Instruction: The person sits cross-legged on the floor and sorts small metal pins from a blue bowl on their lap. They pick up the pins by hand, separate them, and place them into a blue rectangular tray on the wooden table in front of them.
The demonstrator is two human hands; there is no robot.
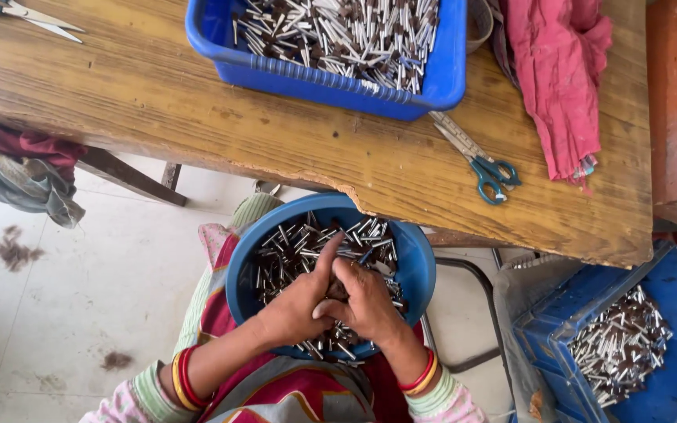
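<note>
**Two hands meet over a bowl of small metal pieces**

Left hand [295, 305] and right hand [366, 301] curl together, pinching one brown-tipped piece [337, 290] above the round blue bowl [413, 270] on the lap; countless slim silver pieces fill it. Just beyond, the chipped wooden table [197, 117] edge overhangs, bearing one blue rectangular tray [315, 78], two scissors [479, 160], one pink cloth [554, 70]. A blue crate [667, 282] stands at right.
</note>
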